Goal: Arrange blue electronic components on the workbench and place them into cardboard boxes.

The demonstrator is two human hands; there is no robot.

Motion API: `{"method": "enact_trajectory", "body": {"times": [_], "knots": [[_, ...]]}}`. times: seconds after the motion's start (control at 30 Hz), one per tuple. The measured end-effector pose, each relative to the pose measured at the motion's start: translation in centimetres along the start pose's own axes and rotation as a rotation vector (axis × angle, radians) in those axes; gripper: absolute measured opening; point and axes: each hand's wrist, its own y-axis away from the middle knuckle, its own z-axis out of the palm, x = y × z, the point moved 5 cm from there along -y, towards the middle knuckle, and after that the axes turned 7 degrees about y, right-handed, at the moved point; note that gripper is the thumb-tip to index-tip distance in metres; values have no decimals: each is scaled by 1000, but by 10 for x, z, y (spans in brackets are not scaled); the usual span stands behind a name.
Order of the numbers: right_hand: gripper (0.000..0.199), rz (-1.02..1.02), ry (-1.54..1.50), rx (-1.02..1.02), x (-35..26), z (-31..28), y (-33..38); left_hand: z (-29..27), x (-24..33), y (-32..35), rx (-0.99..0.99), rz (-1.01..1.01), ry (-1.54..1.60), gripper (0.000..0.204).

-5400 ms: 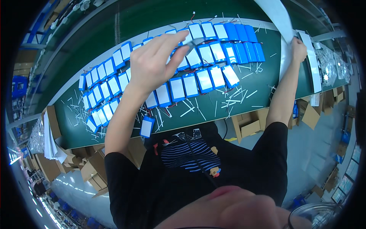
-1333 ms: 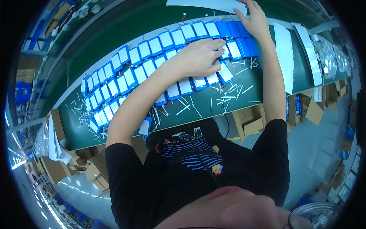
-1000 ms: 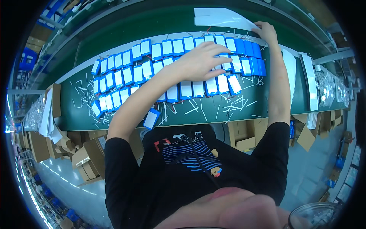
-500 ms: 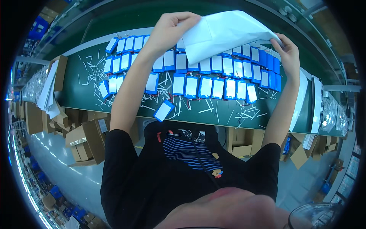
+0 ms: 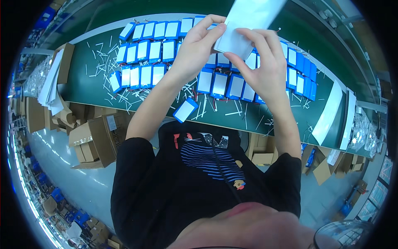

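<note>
Both hands are raised above the green bench (image 5: 95, 89): a white sheet (image 5: 248, 18) is pinched at its lower edge by the left hand (image 5: 195, 50) and the right hand (image 5: 261, 68), set close together. It is judged light, thin and floppy, best gripped at two edges.

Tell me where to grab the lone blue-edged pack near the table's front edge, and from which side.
The lone pack lies flat and tilted, apart from the rows, its near corner close to the green table edge. Probably best: fingers from above across its two long blue edges at mid-length. The left hand is nearer, but both hands hold the white sheet.
</note>
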Motion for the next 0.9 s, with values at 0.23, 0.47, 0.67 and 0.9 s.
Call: {"method": "enact_trajectory", "body": {"times": [0.23,0.47,0.67,0.9], "knots": [[45,347,-398,-92,27,22,23,-2,-23,10,32,20,206,27],[41,390,-528,-56,40,25,28,-8,-30,11,-102,-103,303,31],[36,282,-438,-43,36,23,30,-7,-28,15,-68,-158,284,35],[30,373,-661,-81,34,28,33,-8,-22,17,-41,25,391,39]]}}
